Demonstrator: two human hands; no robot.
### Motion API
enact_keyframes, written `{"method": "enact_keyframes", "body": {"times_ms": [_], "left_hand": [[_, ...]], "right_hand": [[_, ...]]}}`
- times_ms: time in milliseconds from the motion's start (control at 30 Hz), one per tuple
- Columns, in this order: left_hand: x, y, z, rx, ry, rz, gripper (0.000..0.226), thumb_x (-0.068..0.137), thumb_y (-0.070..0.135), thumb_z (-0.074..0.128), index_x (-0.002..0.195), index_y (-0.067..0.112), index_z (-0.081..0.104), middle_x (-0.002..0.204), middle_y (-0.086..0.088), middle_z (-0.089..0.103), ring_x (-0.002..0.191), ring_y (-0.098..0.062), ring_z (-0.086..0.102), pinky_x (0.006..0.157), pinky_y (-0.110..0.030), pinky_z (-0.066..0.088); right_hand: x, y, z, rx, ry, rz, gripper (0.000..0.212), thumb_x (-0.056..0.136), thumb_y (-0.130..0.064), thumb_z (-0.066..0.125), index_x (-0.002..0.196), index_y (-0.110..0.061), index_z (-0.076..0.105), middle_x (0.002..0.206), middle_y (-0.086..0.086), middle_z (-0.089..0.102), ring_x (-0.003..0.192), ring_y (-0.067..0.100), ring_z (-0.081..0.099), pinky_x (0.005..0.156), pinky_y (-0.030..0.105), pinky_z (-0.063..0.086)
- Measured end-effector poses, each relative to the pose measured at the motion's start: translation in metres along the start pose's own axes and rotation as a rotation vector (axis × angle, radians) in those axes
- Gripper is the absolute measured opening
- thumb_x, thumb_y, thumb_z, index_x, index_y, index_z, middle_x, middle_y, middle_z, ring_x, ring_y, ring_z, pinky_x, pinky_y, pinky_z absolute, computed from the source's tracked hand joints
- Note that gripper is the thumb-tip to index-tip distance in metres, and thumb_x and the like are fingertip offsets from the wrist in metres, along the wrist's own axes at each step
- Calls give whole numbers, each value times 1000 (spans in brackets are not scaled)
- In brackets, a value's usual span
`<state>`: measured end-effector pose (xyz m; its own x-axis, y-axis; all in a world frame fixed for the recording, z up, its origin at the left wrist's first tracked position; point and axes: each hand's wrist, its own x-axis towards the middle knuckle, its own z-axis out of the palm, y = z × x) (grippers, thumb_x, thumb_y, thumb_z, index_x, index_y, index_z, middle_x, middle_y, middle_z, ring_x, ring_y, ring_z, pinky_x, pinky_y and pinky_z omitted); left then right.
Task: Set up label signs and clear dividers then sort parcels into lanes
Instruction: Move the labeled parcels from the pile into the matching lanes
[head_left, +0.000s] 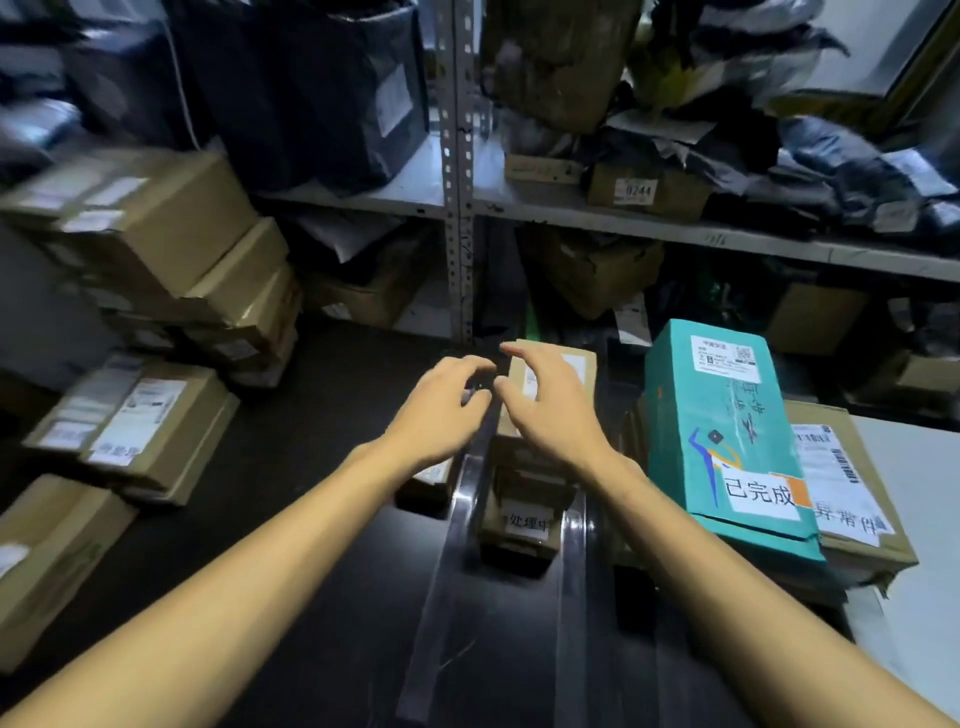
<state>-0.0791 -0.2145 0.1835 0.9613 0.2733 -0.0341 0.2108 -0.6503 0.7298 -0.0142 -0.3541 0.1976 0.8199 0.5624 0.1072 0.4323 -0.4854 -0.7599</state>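
Reaching forward in the head view, we hold both hands over the middle lane of the dark table (311, 467). Our left hand (441, 410) has its fingers curled toward the thumb near a small dark blur, and we cannot tell whether it grips anything. Our right hand (550, 415) is spread, fingers loosely bent, above a brown parcel (571, 364), and it grasps nothing. Below our wrists the left divider (447, 571) and the right divider (571, 571), both clear strips, run toward us. Between them the nearest parcel (524, 493) carries a white label sign (527, 522). Right of the dividers a teal parcel (717, 415) bears a second sign (761, 493) and partly covers a brown box (852, 467) with a third sign (847, 519). Stacked cartons (156, 249) stand at our left, before a metal shelf (623, 218).
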Motion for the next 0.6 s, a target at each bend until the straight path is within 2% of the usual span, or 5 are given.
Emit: {"method": "enact_keyframes", "body": {"times_ms": [133, 267, 367, 467, 600], "left_hand": [[-59, -18, -46, 44, 138, -82, 33, 94, 20, 52, 126, 27, 58, 118, 3, 60, 107, -13, 59, 96, -38, 48], [-133, -55, -98, 101, 242, -220, 30, 89, 8, 49, 116, 14, 60, 114, -8, 62, 108, -27, 59, 94, -46, 46], [-188, -89, -144, 127, 351, -319, 31, 88, 2, 49, 118, 5, 60, 116, -14, 64, 110, -31, 58, 96, -39, 43], [-245, -129, -186, 52, 497, -435, 30, 94, 10, 52, 122, 18, 61, 114, 0, 66, 104, -19, 61, 95, -34, 47], [-307, -194, -227, 12, 562, -545, 25, 95, 17, 52, 114, 27, 64, 109, 8, 67, 93, -12, 62, 82, -30, 49]], "right_hand": [[-11, -50, 40, 2, -94, -151, 38, 95, -25, 55, 132, -19, 58, 133, 0, 59, 124, 14, 51, 102, 23, 36], [-29, -129, 106, 42, -254, -352, 36, 94, -20, 56, 129, -16, 61, 127, 5, 64, 118, 17, 56, 94, 17, 36], [-46, -180, 155, 104, -373, -396, 36, 95, -23, 56, 130, -16, 61, 125, 5, 65, 116, 18, 57, 96, 25, 40], [-62, -222, 205, 136, -486, -435, 36, 96, -26, 54, 131, -17, 59, 130, 1, 63, 119, 15, 56, 96, 26, 41], [-76, -264, 276, 91, -565, -446, 37, 95, -24, 54, 131, -16, 58, 131, 2, 63, 120, 17, 55, 95, 24, 40]]}}
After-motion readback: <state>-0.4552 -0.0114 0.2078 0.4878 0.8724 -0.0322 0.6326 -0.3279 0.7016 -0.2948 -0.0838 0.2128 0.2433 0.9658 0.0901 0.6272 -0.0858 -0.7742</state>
